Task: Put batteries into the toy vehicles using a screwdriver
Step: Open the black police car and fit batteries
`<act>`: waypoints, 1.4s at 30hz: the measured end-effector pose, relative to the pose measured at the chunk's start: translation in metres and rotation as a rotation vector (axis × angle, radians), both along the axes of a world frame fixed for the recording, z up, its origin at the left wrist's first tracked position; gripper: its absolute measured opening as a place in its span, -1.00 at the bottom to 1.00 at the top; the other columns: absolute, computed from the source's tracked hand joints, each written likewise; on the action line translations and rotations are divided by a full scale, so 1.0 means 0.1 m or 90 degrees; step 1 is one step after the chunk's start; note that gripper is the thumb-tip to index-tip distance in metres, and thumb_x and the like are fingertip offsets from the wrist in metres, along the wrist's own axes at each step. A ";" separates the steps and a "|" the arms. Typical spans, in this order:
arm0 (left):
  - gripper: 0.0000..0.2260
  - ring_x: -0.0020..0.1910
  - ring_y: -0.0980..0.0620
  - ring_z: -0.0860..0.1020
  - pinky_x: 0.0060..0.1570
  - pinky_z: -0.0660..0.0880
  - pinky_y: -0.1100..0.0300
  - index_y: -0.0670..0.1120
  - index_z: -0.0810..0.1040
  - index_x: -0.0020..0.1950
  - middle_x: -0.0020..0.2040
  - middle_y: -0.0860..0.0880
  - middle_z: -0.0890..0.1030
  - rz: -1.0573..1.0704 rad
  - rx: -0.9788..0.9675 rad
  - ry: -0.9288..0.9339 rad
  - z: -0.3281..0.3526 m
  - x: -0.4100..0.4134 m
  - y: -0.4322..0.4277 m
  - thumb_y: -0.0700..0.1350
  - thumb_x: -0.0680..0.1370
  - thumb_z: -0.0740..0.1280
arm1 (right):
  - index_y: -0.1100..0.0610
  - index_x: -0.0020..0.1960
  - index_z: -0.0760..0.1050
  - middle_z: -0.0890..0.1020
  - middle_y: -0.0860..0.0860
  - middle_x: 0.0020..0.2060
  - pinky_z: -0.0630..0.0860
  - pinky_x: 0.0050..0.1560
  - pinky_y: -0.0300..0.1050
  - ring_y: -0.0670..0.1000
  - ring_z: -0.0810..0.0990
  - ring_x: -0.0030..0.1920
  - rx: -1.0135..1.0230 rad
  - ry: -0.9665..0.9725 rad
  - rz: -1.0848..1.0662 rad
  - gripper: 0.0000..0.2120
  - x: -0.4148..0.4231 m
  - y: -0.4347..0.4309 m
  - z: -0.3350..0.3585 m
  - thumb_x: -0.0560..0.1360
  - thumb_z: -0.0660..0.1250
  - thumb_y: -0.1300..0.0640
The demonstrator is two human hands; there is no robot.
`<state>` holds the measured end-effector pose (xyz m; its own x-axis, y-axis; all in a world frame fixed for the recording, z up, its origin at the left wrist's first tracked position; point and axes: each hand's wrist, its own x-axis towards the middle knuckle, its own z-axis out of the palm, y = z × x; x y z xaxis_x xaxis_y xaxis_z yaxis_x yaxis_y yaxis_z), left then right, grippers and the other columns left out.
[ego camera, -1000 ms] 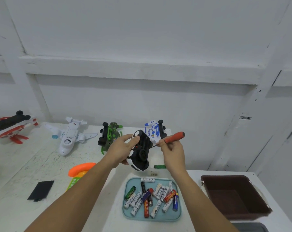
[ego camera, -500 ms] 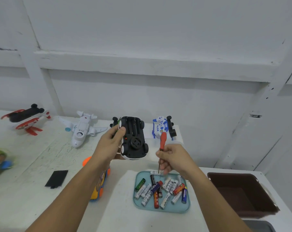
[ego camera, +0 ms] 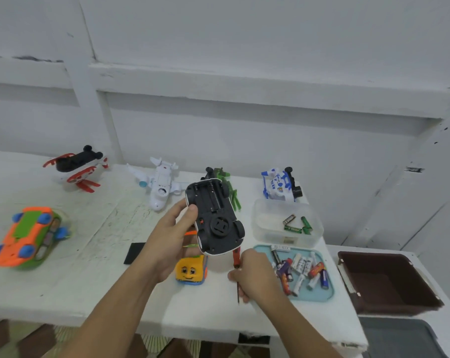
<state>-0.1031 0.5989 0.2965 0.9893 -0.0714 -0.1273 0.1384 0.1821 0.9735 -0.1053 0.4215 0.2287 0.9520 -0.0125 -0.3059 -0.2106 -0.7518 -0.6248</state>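
A white panelled wall [ego camera: 244, 47] backs a scuffed white table [ego camera: 63, 293]. Since half a second ago the view has tipped down, so more tabletop shows. The orange and green toy car [ego camera: 27, 236] at 9 o'clock, then cut by the frame edge, is now whole. A clear plastic box [ego camera: 265, 228] with a few green batteries at 2 o'clock has come into sight. The brown bin [ego camera: 389, 285] stays at 4 o'clock, with the teal tray [ego camera: 319, 297] of loose batteries [ego camera: 300, 267] just left of it.

The black-bottomed toy car [ego camera: 216, 218] is still held up at centre, underside and open battery bay toward the camera. The left hand [ego camera: 172, 244] grips its side, thumb on the chassis. The right hand [ego camera: 257, 277] has dropped from above the tray's far edge to the table at 5 o'clock, just left of the tray. It is closed round the screwdriver [ego camera: 236, 255], red handle up and tip pointing down.

The orange car is smeared by motion blur. The green toy [ego camera: 230, 187] at 12 o'clock sits partly behind the held car, and the yellow toy bus [ego camera: 190, 271] shows only its face below the left hand. The screwdriver's middle is lost inside the fist. The black cover [ego camera: 134, 253] is half covered by the left wrist. A grey tray [ego camera: 404, 337] is cut off at the lower right corner. Battery labels are too small to read
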 end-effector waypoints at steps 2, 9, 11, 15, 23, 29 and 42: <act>-0.74 -0.18 -0.10 0.69 -0.31 0.62 0.08 0.08 0.50 0.32 -0.05 -0.07 0.72 -0.016 -0.013 0.008 -0.04 -0.06 0.07 -0.01 0.64 0.21 | 0.15 -0.21 0.37 0.60 0.14 -0.23 0.55 -0.30 -0.06 0.08 0.56 -0.33 -0.086 -0.021 -0.006 -0.83 -0.01 0.09 -0.03 0.48 0.36 0.21; -0.74 -0.10 -0.24 0.67 -0.01 0.60 -0.26 0.11 0.50 0.29 0.05 -0.14 0.70 -0.068 -0.040 0.046 -0.19 -0.25 0.15 -0.01 0.60 0.26 | 0.08 -0.20 0.35 0.56 0.05 -0.22 0.42 -0.23 -0.15 0.06 0.53 -0.18 -0.159 -0.088 -0.035 -0.86 -0.12 0.16 -0.17 0.54 0.17 0.15; -0.77 -0.15 -0.17 0.67 -0.06 0.64 -0.18 0.13 0.52 0.25 -0.01 -0.11 0.71 -0.083 -0.042 0.053 -0.22 -0.29 0.16 -0.02 0.61 0.25 | 0.11 -0.05 0.46 0.61 0.06 -0.13 0.54 -0.16 -0.09 0.06 0.60 -0.14 -0.164 -0.103 -0.055 -0.90 -0.17 0.12 -0.12 0.55 0.16 0.16; -0.78 -0.13 -0.17 0.65 -0.10 0.65 -0.10 0.17 0.50 0.23 -0.02 -0.10 0.72 -0.113 -0.051 0.066 -0.29 -0.36 0.17 -0.02 0.61 0.25 | 0.14 0.02 0.51 0.60 0.01 -0.26 0.47 -0.31 -0.16 -0.05 0.57 -0.36 -0.054 -0.133 -0.149 -0.91 -0.22 -0.05 0.07 0.53 0.30 0.17; -0.56 -0.07 -0.19 0.69 0.03 0.60 -0.24 0.14 0.47 0.33 0.06 -0.08 0.71 -0.136 -0.063 0.088 -0.43 -0.52 0.13 0.06 0.45 0.32 | 0.15 0.00 0.54 0.51 0.07 -0.07 0.37 -0.12 -0.10 0.10 0.55 -0.05 -0.264 -0.196 -0.197 -0.88 -0.04 -0.56 0.06 0.54 0.29 0.11; -0.48 -0.05 -0.21 0.69 0.04 0.59 -0.26 0.15 0.38 0.42 0.10 -0.06 0.70 -0.129 -0.064 0.118 -0.54 -0.62 0.03 0.06 0.46 0.35 | 0.20 -0.03 0.53 0.48 0.11 0.01 0.41 0.00 -0.07 0.12 0.49 0.00 -0.349 -0.175 -0.150 -0.77 0.15 -0.56 -0.09 0.53 0.29 0.02; -0.44 -0.02 -0.22 0.69 0.04 0.60 -0.23 0.18 0.33 0.43 0.04 -0.05 0.72 -0.117 -0.066 0.150 -0.67 -0.81 -0.15 0.07 0.44 0.34 | 0.04 -0.03 0.50 0.51 0.03 -0.01 0.42 0.02 -0.06 0.06 0.49 0.07 -0.015 -0.316 -0.223 -0.97 0.08 -0.56 0.10 0.56 0.31 0.09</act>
